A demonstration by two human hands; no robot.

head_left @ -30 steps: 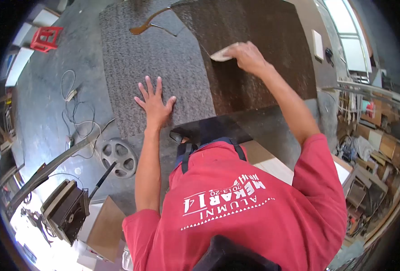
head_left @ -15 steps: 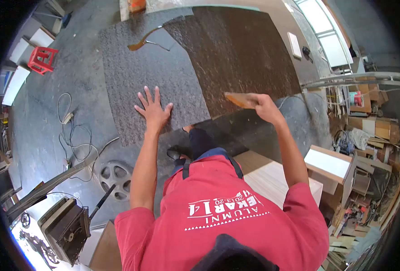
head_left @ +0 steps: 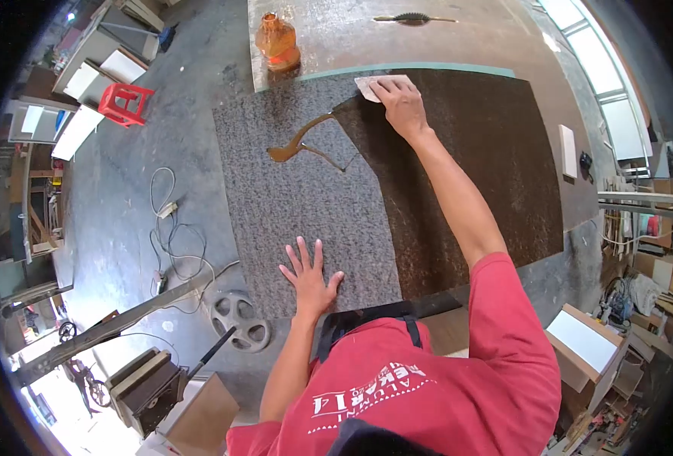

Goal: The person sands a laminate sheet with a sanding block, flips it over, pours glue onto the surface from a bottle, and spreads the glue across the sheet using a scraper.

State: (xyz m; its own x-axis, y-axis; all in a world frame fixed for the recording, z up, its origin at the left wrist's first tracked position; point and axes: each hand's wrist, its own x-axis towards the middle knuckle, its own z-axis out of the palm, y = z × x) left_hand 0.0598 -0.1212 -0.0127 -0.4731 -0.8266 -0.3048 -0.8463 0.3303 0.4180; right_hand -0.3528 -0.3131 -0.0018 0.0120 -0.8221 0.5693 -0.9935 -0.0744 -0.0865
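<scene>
A large laminate-like sheet [head_left: 298, 205] lies in front of me, mottled grey on its left part. Its right part has a dark brown wet-looking coating [head_left: 481, 175]. A streak of amber-brown liquid [head_left: 282, 154] curves over the upper grey area. My left hand [head_left: 311, 283] rests flat on the sheet near its front edge, fingers spread. At the far edge, my right hand [head_left: 405, 106] grips a flat, pale spreader [head_left: 367, 88] by the border between grey and brown.
Beyond the sheet, an orange-brown bottle [head_left: 277, 44] stands on a worktop [head_left: 336, 38] with a circular saw blade [head_left: 412, 19] showing through it. A white block [head_left: 568, 150] lies at right. On the floor are a red stool [head_left: 124, 104], cables [head_left: 171, 235] and a spoked wheel [head_left: 240, 322].
My right hand has swept the spreader from the near edge to the far edge. My left hand stays spread on the sheet. The view has shifted, showing the bottle and saw blade.
</scene>
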